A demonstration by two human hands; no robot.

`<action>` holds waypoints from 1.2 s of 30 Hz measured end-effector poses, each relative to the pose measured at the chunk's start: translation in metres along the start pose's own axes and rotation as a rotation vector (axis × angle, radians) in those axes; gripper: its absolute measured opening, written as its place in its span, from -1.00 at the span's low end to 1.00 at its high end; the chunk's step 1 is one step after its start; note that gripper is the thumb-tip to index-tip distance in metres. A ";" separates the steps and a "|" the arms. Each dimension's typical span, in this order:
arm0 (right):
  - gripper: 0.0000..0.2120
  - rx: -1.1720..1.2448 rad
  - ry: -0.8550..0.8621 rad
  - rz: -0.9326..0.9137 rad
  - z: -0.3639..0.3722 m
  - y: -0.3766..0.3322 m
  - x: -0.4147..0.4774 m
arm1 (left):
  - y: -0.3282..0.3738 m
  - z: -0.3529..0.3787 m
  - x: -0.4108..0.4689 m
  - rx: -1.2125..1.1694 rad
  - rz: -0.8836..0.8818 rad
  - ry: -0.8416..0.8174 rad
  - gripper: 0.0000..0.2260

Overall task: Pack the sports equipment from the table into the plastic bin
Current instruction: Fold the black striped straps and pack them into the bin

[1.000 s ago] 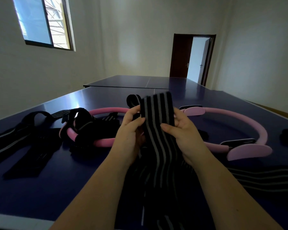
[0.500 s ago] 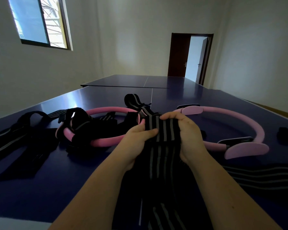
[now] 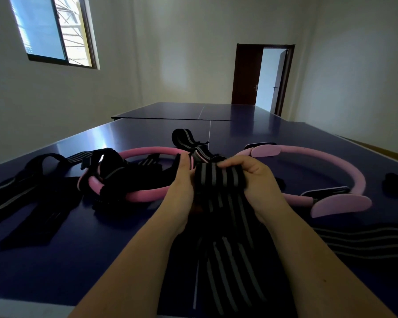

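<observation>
Here, by the middle of the table's (image 3: 55,260) near edge, the left hand (image 3: 182,182) and right hand (image 3: 256,177) both grip the folded top of a black striped wrap (image 3: 218,180), fingers curled round it (its loose tail trails toward the person).

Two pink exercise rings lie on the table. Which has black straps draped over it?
The darker left ring: black straps drape over it; the paler right ring shows none.

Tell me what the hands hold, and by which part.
Both the left hand and right hand hold the striped black wrap at its folded far end, one per side.
</observation>
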State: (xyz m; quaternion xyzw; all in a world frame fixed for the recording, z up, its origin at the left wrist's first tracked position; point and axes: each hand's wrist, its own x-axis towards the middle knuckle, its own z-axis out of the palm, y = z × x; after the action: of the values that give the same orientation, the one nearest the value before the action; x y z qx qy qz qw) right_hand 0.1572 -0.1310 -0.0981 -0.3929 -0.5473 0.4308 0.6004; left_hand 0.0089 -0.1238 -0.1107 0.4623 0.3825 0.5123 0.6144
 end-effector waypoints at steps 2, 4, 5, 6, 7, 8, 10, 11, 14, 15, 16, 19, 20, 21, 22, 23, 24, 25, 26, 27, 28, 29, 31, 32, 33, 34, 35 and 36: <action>-0.61 -0.002 -0.018 0.031 0.000 0.000 -0.001 | -0.001 0.000 0.001 -0.050 -0.032 -0.015 -0.44; -0.63 0.020 -0.086 0.065 0.000 0.001 0.000 | -0.004 0.001 0.000 -0.041 0.014 -0.031 -0.69; -0.65 0.031 -0.118 0.082 0.000 0.000 0.000 | -0.005 0.000 0.001 -0.023 0.050 -0.020 -0.77; -0.66 0.039 -0.145 0.096 0.001 -0.001 -0.001 | -0.005 0.000 0.000 -0.019 0.076 -0.003 -0.80; -0.67 0.048 -0.169 0.102 0.001 -0.003 -0.001 | -0.005 0.001 0.000 -0.039 0.092 0.010 -0.81; -0.66 0.049 -0.189 0.094 0.002 -0.004 -0.002 | -0.003 0.001 -0.001 -0.066 0.104 0.022 -0.81; -0.66 0.024 -0.137 0.041 0.004 -0.007 -0.005 | 0.000 -0.001 0.000 -0.132 0.129 0.043 -0.80; -0.68 -0.001 -0.064 -0.004 0.004 -0.008 -0.006 | 0.003 -0.002 0.000 -0.161 0.137 0.058 -0.80; -0.83 -0.159 0.065 -0.181 0.001 -0.010 -0.011 | 0.006 -0.007 0.003 -0.221 0.150 0.125 -0.76; -0.83 -0.236 0.014 -0.227 0.002 -0.011 -0.013 | 0.006 -0.008 0.004 -0.245 0.157 0.148 -0.76; -0.79 -0.312 -0.074 -0.246 0.003 -0.011 -0.014 | 0.007 -0.007 0.005 -0.262 0.170 0.169 -0.76; -0.68 -0.525 -0.333 -0.155 0.008 -0.010 -0.015 | 0.004 -0.011 0.009 -0.234 0.235 0.259 -0.84; -0.72 -0.593 -0.390 -0.149 0.008 -0.009 -0.016 | 0.004 -0.011 0.009 -0.217 0.250 0.289 -0.86; -0.79 -0.620 -0.417 -0.158 0.007 -0.008 -0.015 | 0.004 -0.012 0.010 -0.214 0.265 0.305 -0.88; -0.87 -0.596 -0.432 -0.162 0.007 -0.009 -0.015 | 0.005 -0.013 0.010 -0.218 0.272 0.311 -0.88; -0.88 -0.509 -0.456 -0.148 0.004 -0.010 -0.014 | 0.005 -0.014 0.011 -0.220 0.270 0.320 -0.89; -0.86 -0.386 -0.499 -0.122 0.001 -0.015 -0.016 | 0.006 -0.015 0.011 -0.220 0.264 0.327 -0.91; -0.86 -0.253 -0.556 -0.092 -0.002 -0.019 -0.018 | 0.006 -0.015 0.011 -0.221 0.261 0.333 -0.92; -0.92 -0.146 -0.627 -0.065 -0.004 -0.024 -0.020 | 0.007 -0.016 0.010 -0.224 0.264 0.325 -0.93; -0.92 -0.083 -0.695 -0.055 -0.005 -0.026 -0.021 | 0.007 -0.015 0.010 -0.226 0.266 0.308 -0.93; -0.78 -0.044 -0.744 -0.058 -0.005 -0.027 -0.023 | 0.007 -0.014 0.008 -0.218 0.271 0.282 -0.91; -0.64 -0.004 -0.777 -0.059 -0.006 -0.026 -0.023 | 0.007 -0.013 0.008 -0.199 0.276 0.257 -0.89; -0.51 0.096 -0.719 -0.014 -0.005 -0.026 -0.022 | 0.005 -0.010 0.005 -0.164 0.296 0.215 -0.85; -0.51 0.129 -0.688 0.005 -0.007 -0.025 -0.020 | 0.005 -0.008 0.005 -0.160 0.310 0.212 -0.84; -0.53 0.133 -0.664 0.025 -0.009 -0.024 -0.017 | 0.005 -0.009 0.006 -0.167 0.322 0.227 -0.85; -0.59 0.100 -0.643 0.034 -0.009 -0.025 -0.017 | 0.005 -0.009 0.007 -0.186 0.328 0.240 -0.86; -0.62 0.053 -0.621 0.028 -0.009 -0.024 -0.017 | 0.005 -0.009 0.008 -0.215 0.332 0.252 -0.87; -0.64 0.004 -0.585 0.021 -0.009 -0.023 -0.016 | 0.006 -0.009 0.008 -0.250 0.329 0.261 -0.90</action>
State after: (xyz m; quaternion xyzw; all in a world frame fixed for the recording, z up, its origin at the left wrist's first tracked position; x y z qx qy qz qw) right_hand 0.1678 -0.1531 -0.0826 -0.2564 -0.6922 0.5330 0.4136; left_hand 0.0000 -0.1136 -0.1076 0.3687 0.3119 0.7042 0.5205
